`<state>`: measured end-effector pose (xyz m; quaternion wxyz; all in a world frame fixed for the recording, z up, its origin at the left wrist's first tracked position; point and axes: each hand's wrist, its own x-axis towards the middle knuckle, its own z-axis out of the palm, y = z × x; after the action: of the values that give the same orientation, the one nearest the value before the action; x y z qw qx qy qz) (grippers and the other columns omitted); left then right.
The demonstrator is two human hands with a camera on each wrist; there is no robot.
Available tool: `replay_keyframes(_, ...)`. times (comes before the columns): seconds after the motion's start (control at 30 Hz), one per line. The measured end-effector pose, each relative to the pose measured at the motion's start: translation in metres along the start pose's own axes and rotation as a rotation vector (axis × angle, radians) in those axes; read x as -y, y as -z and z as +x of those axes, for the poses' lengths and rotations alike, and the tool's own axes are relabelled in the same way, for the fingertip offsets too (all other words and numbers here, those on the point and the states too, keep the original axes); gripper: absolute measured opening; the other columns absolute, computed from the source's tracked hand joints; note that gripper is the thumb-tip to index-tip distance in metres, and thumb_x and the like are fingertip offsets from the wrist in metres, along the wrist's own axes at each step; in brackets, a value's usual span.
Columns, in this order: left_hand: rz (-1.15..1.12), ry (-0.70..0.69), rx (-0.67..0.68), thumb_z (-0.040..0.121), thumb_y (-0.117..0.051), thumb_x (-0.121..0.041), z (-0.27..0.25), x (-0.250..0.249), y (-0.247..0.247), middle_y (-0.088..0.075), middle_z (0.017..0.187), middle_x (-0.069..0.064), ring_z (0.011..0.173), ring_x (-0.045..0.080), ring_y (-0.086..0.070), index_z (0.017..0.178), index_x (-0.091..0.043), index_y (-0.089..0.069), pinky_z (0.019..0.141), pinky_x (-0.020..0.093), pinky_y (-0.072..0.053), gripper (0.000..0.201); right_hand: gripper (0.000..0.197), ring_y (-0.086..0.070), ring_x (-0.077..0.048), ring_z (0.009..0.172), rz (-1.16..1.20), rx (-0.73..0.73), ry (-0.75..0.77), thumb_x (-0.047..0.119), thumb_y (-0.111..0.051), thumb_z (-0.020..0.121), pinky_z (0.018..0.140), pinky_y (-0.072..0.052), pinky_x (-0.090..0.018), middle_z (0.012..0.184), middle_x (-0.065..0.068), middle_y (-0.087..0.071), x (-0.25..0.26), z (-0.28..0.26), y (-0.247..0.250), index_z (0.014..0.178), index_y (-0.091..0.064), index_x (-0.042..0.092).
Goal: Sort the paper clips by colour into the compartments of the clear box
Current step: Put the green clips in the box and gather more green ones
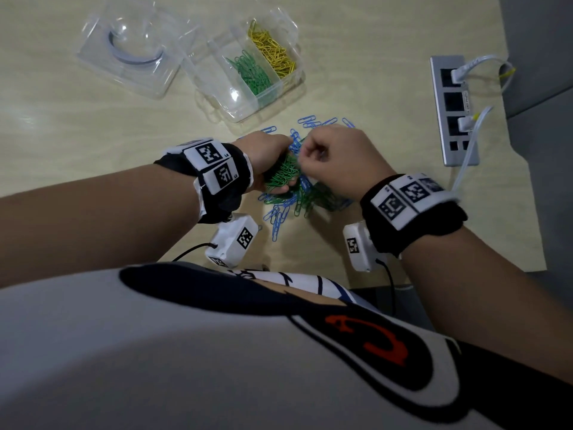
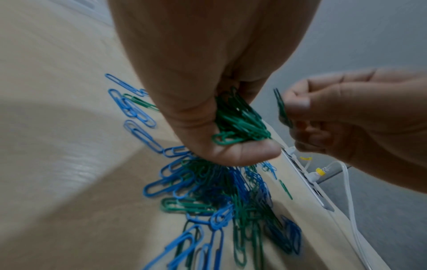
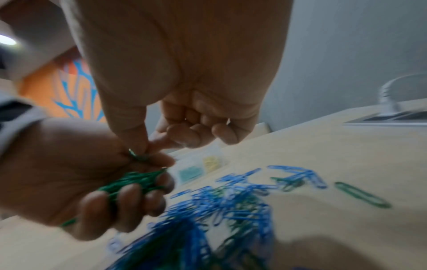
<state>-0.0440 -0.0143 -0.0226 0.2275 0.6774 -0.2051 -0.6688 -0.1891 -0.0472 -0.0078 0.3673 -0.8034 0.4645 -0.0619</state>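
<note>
At frame centre the left hand (image 1: 269,159) clutched a bundle of green clips (image 2: 240,124) as a store, the right hand (image 1: 336,159) pinching one more green clip (image 2: 282,107), evidently for the clear box (image 1: 248,66) at upper centre.

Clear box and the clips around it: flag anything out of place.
Nothing stands out. The clear box holds green clips and yellow clips in separate compartments, unmixed. The loose blue and green pile on the table is simply unsorted; the lid lies beside the box.
</note>
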Motion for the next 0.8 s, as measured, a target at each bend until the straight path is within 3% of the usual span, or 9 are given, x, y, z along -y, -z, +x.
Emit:
replay_keyframes(0.1,0.029,-0.026,-0.001,0.094,-0.049,-0.016,0.001,-0.001,-0.001,-0.061,0.073,0.012,0.063,0.023,-0.062,0.08,-0.01,-0.06,0.06,0.031,-0.053,0.019,0.003,-0.054,-0.007,0.067,0.044,0.056,-0.01,0.025,-0.067,0.08,0.068,-0.044,-0.025,0.073,0.005,-0.065,0.011,-0.002,-0.011,0.077,-0.066,0.025)
replay_keyframes(0.2,-0.034,0.002,0.016,0.099,-0.041,-0.027,-0.001,-0.001,0.001,-0.062,0.064,0.008,0.053,0.019,-0.062,0.092,-0.009,-0.056,0.05,0.023,-0.05,0.025,0.007,-0.059,-0.012,0.072,0.116,-0.125,-0.129,0.025,-0.064,0.083,0.071,-0.046,-0.027,0.074,0.004,-0.065,-0.005,0.005,-0.009,0.082,-0.067,0.02)
replay_keyframes(0.3,-0.058,0.02,0.013,0.101,-0.037,-0.035,-0.001,0.0,0.004,-0.061,0.058,0.003,0.046,0.016,-0.06,0.095,-0.009,-0.053,0.046,0.019,-0.049,0.032,0.019,-0.059,-0.03,0.095,-0.166,-0.317,-0.325,0.023,-0.053,0.088,0.081,-0.044,-0.034,0.104,-0.011,-0.064,-0.04,0.012,0.003,0.1,-0.066,0.016)
replay_keyframes(0.4,-0.055,0.022,0.008,0.102,-0.036,-0.035,-0.002,0.001,0.006,-0.061,0.063,0.003,0.047,0.016,-0.059,0.088,-0.01,-0.053,0.045,0.019,-0.048,0.033,0.027,-0.057,-0.034,0.095,-0.262,-0.191,-0.384,0.026,-0.056,0.088,0.083,-0.045,-0.035,0.118,-0.013,-0.05,-0.065,0.008,0.004,0.115,-0.059,0.022)
replay_keyframes(0.6,-0.061,0.02,0.001,0.102,-0.034,-0.033,-0.001,0.0,0.009,-0.061,0.048,-0.001,0.041,0.014,-0.058,0.088,-0.012,-0.05,0.045,0.017,-0.048,0.03,0.017,-0.055,-0.034,0.097,-0.31,-0.205,-0.369,0.011,-0.052,0.087,0.077,-0.044,-0.036,0.107,-0.015,-0.057,-0.076,0.008,0.006,0.099,-0.064,0.014)
replay_keyframes(0.8,-0.053,0.02,0.004,0.102,-0.035,-0.033,-0.002,0.0,0.011,-0.06,0.049,0.0,0.041,0.016,-0.058,0.092,-0.012,-0.049,0.045,0.018,-0.048,0.028,0.019,-0.056,-0.033,0.096,-0.406,-0.111,-0.423,0.01,-0.051,0.086,0.082,-0.047,-0.039,0.11,-0.01,-0.055,-0.073,0.014,0.018,0.082,-0.058,0.027)
